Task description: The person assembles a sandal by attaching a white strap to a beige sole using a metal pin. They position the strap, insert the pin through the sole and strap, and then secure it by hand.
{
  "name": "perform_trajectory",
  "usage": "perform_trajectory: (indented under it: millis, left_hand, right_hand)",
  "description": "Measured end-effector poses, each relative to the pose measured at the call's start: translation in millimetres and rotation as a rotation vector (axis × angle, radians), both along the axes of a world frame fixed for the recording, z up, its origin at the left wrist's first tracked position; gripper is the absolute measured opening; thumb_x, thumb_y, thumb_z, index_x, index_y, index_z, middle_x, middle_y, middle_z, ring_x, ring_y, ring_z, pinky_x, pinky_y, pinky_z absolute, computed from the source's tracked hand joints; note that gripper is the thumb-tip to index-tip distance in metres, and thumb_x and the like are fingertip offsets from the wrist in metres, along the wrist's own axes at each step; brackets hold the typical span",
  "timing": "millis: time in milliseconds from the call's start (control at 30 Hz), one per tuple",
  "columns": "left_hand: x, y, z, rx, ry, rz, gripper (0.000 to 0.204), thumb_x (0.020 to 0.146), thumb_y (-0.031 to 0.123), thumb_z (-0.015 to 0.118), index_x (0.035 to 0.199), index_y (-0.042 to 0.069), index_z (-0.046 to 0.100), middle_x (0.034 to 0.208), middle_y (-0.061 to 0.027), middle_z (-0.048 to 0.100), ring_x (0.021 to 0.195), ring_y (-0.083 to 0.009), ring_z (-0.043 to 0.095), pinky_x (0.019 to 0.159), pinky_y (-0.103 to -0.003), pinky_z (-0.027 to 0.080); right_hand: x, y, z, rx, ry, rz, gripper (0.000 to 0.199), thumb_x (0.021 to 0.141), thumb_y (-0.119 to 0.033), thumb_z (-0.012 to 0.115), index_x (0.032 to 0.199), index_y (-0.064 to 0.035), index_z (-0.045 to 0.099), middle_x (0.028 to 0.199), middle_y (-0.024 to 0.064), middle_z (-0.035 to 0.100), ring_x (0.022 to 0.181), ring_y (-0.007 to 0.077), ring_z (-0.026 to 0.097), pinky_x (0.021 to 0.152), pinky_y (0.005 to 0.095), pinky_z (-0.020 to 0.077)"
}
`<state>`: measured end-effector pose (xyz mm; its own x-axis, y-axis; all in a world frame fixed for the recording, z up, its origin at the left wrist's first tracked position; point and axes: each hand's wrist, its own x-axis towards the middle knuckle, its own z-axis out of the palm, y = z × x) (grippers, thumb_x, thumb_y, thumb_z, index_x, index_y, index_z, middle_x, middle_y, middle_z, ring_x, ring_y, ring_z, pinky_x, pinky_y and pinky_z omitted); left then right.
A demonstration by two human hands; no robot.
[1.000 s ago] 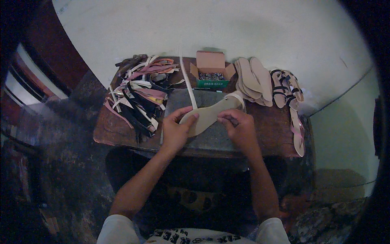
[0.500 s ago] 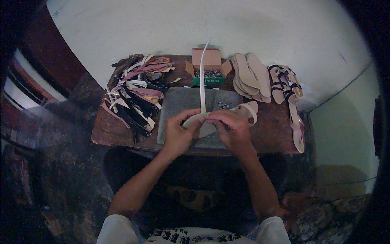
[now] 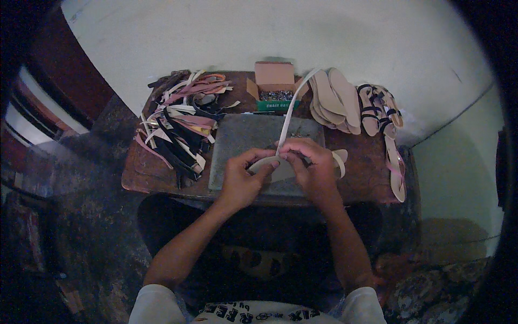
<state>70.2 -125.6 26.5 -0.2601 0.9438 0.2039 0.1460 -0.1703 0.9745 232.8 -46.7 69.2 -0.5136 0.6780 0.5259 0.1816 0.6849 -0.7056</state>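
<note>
Over a grey slab [image 3: 243,132], a beige sandal sole [image 3: 281,171] is held up between both hands. My left hand [image 3: 240,177] is closed on the end of the sole, thumb on the near face and fingers behind. A long white strap [image 3: 291,110] rises from the sole's upper edge and leans to the right at its free end. My right hand [image 3: 315,168] pinches this strap at its base, against the sole. Beyond my right hand, a white strap loop [image 3: 340,162] shows at the sole's other end. My fingers hide where the strap meets the sole.
On the brown table [image 3: 143,175], a heap of mixed straps [image 3: 181,127] lies left. An opened green box of nails [image 3: 276,100] stands behind the slab. Stacked beige soles [image 3: 332,100] and black-strapped sandals [image 3: 372,113] lie right, with a pink-strapped sandal [image 3: 397,173] at the edge.
The white strap has swung from upright to leaning right. My right hand has shifted its pinch to the strap's base, and the sole has tilted slightly.
</note>
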Motion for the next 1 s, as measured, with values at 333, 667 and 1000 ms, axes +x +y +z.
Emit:
perform_trajectory:
  millis: [333,667,1000]
  left_hand:
    - [9,-1,5,-0.17,-0.158,-0.058,0.022,0.09,0.012,0.075,0.109,0.003,0.068,0.089,-0.003,0.07,0.063,-0.0045,0.054,0.053,-0.024,0.044]
    - [6,-1,7,-0.248,-0.16,-0.08,0.018,0.092,0.013,0.073,0.106,0.005,0.067,0.091,-0.0032,0.07,0.074,-0.0072,0.062,0.06,-0.025,0.049]
    - [7,1,5,-0.195,-0.095,-0.057,0.02,0.091,0.013,0.075,0.106,0.005,0.065,0.094,-0.0055,0.071,0.08,-0.0101,0.064,0.067,-0.028,0.052]
  right_hand:
    - [5,7,-1,-0.011,0.022,0.039,0.016,0.08,0.007,0.069,0.095,0.0,0.068,0.087,0.014,0.07,0.081,0.0288,0.071,0.073,0.035,0.0543]
    - [7,8,-3,-0.014,-0.001,0.047,0.015,0.08,0.005,0.069,0.095,-0.0005,0.069,0.089,0.014,0.071,0.082,0.0301,0.071,0.074,0.0364,0.0545]
    - [9,11,-6,-0.076,0.004,0.078,0.017,0.081,0.003,0.07,0.097,-0.0015,0.068,0.093,0.013,0.071,0.086,0.0297,0.07,0.079,0.0377,0.0532]
